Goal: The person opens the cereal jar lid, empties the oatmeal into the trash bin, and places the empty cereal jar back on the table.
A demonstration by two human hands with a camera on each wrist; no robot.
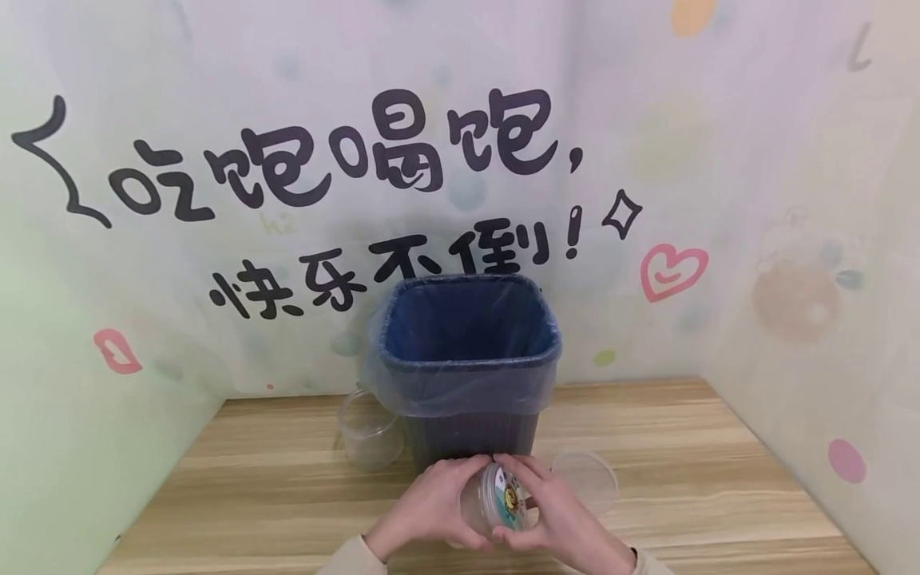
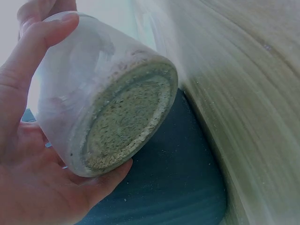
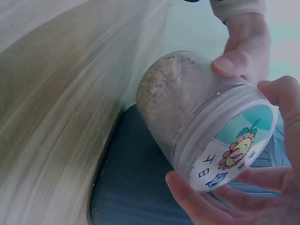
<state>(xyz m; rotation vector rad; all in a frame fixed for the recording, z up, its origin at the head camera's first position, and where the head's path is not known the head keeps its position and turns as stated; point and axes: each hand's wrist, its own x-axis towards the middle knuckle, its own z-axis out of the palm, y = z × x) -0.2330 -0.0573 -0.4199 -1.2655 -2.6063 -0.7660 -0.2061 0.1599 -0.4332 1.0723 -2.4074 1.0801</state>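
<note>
A clear plastic jar [image 1: 472,505] is tilted on its side between my two hands, close in front of the bin. Pale, flaky crumbs [image 3: 166,89] show through its wall and base. My left hand [image 1: 434,505] grips the jar's body, with thumb and fingers on opposite sides in the left wrist view. The fingers and thumb of my right hand [image 1: 564,519] hold the rim of the screw lid [image 3: 234,145], which has a label with a cartoon flower. The lid sits on the jar's mouth.
Just behind the hands stands a dark blue bin [image 1: 470,438] with a clear bag [image 1: 460,393] folded over its rim. A clear open container [image 1: 374,447] is left of it. To the right lies a clear round piece [image 1: 588,481], on the wooden table [image 1: 668,447]. Printed walls enclose the table.
</note>
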